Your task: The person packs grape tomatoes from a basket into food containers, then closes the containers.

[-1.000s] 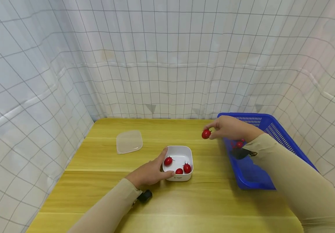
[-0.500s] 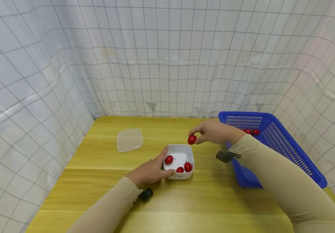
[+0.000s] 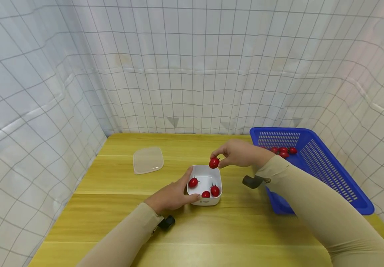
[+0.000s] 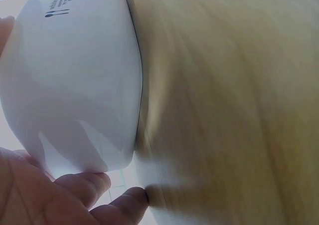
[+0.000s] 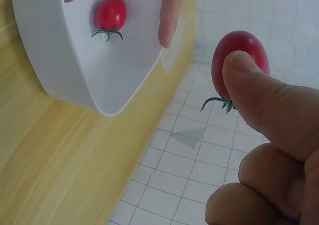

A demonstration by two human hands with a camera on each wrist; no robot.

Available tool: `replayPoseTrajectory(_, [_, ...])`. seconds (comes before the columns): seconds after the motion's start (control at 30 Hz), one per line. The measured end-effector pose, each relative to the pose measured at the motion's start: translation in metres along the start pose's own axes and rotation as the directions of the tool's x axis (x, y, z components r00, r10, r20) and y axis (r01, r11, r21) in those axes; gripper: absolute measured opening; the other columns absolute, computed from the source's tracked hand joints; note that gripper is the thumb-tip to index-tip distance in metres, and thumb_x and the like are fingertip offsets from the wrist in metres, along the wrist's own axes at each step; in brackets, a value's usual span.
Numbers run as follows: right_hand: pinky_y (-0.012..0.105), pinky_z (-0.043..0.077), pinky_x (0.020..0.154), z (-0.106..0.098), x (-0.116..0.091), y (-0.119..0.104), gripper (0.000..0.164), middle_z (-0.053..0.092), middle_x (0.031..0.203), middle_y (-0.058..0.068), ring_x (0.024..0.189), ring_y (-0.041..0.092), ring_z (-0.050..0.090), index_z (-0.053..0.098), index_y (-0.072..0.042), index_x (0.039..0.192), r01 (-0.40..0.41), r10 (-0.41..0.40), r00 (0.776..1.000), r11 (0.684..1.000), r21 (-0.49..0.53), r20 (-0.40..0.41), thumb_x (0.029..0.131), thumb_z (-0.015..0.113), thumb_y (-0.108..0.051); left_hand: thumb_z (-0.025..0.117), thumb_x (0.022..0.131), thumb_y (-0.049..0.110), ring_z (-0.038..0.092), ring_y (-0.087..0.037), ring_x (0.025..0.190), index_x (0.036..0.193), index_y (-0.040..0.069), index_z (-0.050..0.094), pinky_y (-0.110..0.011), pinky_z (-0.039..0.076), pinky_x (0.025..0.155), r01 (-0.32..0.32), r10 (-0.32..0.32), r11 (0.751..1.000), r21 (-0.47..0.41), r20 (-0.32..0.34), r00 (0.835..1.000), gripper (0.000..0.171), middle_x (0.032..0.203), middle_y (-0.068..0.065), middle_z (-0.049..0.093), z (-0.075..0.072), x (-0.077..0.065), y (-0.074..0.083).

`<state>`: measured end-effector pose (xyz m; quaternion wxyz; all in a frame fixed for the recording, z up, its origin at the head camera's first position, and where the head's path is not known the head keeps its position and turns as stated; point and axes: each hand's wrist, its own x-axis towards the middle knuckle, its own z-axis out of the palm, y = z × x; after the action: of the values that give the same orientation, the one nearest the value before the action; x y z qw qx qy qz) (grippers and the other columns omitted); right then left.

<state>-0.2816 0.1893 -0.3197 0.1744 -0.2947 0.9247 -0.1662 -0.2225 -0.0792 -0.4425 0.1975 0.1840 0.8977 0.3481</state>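
Observation:
A white square food container [image 3: 206,179] stands on the wooden table, with three cherry tomatoes [image 3: 215,191] inside. My left hand [image 3: 171,196] grips its left side, thumb at the front rim and fingers along the far left corner. In the left wrist view, fingertips [image 4: 89,185] press against the container's wall. Over the container's far right corner, my right hand [image 3: 240,153] pinches another cherry tomato [image 3: 213,162] between thumb and fingers. The right wrist view shows this red tomato [image 5: 240,60] with its green stem pointing down, the thumb across its side.
A blue plastic basket [image 3: 325,170] stands at the right, with several cherry tomatoes [image 3: 283,152] at its far left, partly behind the right arm. A translucent square lid [image 3: 148,160] lies at the table's back left. White gridded curtains [image 3: 192,74] enclose the table.
My right hand has carried its tomato left and slightly down, from beside the basket to over the container. More tomatoes in the basket have come into sight. The left hand holds still.

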Motion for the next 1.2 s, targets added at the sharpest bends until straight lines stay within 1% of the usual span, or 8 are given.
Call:
replayPoseTrajectory(0.1, [0.028,0.042,0.063,0.001,0.001,-0.002,0.03,0.069,0.09,-0.006,0.07,0.014,0.049,0.076,-0.024,0.126,-0.003,0.003,1.0,1.0,0.01,0.008,0.096,0.079,-0.022,0.07,0.094,0.061,0.053,-0.029,0.14,0.172,0.026,0.001,-0.055,0.041,0.12,0.003,-0.003,1.0,-0.009,0.001,1.0,0.109,0.166,-0.011,0.043,0.0,-0.001,0.001])
replayPoseTrajectory(0.17, [0.028,0.043,0.065,0.002,0.001,-0.004,0.03,0.072,0.097,-0.006,0.072,0.015,0.05,0.077,-0.023,0.125,-0.006,0.005,1.0,1.0,0.016,0.011,0.096,0.079,-0.021,0.07,0.094,0.061,0.053,-0.03,0.141,0.172,0.026,0.002,-0.056,0.04,0.12,0.005,-0.005,1.0,-0.012,0.0,1.0,0.11,0.165,-0.012,0.043,0.0,-0.001,0.001])
replayPoseTrajectory(0.3, [0.027,0.042,0.063,0.002,0.001,-0.007,0.029,0.066,0.089,-0.006,0.07,0.014,0.048,0.076,-0.024,0.125,-0.01,0.01,1.0,1.0,0.003,0.014,0.096,0.079,-0.021,0.071,0.094,0.06,0.054,-0.03,0.139,0.172,0.026,0.003,-0.056,0.04,0.119,0.004,-0.004,1.0,-0.019,0.0,1.0,0.109,0.164,-0.013,0.045,-0.001,-0.002,0.002])
replayPoseTrajectory(0.4, [0.027,0.041,0.063,0.003,0.001,-0.008,0.03,0.066,0.087,-0.005,0.07,0.014,0.048,0.076,-0.024,0.125,-0.006,0.006,1.0,1.0,-0.013,0.015,0.095,0.08,-0.022,0.071,0.094,0.06,0.053,-0.03,0.139,0.172,0.026,0.002,-0.056,0.04,0.119,0.003,-0.003,1.0,-0.031,0.002,1.0,0.109,0.164,-0.014,0.045,-0.001,-0.001,0.001])
replayPoseTrajectory(0.57, [0.028,0.044,0.065,0.004,0.002,-0.008,0.03,0.072,0.098,-0.003,0.075,0.015,0.052,0.076,-0.024,0.126,-0.003,0.004,1.0,1.0,-0.015,0.017,0.095,0.08,-0.022,0.071,0.094,0.06,0.052,-0.03,0.141,0.172,0.025,0.002,-0.056,0.04,0.12,-0.004,0.004,1.0,-0.027,0.003,1.0,0.11,0.164,-0.013,0.045,0.0,-0.001,0.0])
replayPoseTrajectory(0.7, [0.028,0.047,0.067,0.005,0.003,-0.008,0.031,0.073,0.1,-0.004,0.078,0.016,0.054,0.076,-0.025,0.126,-0.004,0.004,1.0,1.0,-0.009,0.015,0.095,0.08,-0.023,0.071,0.094,0.06,0.052,-0.03,0.142,0.172,0.025,0.001,-0.056,0.039,0.12,-0.005,0.005,1.0,-0.025,0.004,1.0,0.11,0.164,-0.013,0.045,-0.001,0.0,0.0])
replayPoseTrajectory(1.0, [0.028,0.044,0.065,0.007,0.004,-0.01,0.031,0.068,0.089,-0.009,0.072,0.013,0.049,0.077,-0.024,0.125,0.016,-0.016,1.0,1.0,-0.009,0.019,0.095,0.081,-0.023,0.071,0.094,0.059,0.053,-0.028,0.138,0.172,0.023,0.001,-0.055,0.041,0.119,-0.01,0.01,0.999,-0.032,0.006,1.0,0.111,0.163,-0.011,0.046,0.0,0.0,-0.001])
replayPoseTrajectory(1.2, [0.026,0.037,0.06,0.007,0.004,-0.011,0.031,0.05,0.07,-0.008,0.064,0.011,0.043,0.077,-0.023,0.125,0.03,-0.03,0.999,0.999,0.014,0.017,0.094,0.081,-0.023,0.071,0.094,0.058,0.053,-0.028,0.139,0.172,0.023,0.001,-0.055,0.041,0.119,-0.014,0.014,0.999,-0.032,0.005,1.0,0.111,0.163,-0.011,0.046,0.0,0.001,-0.001])
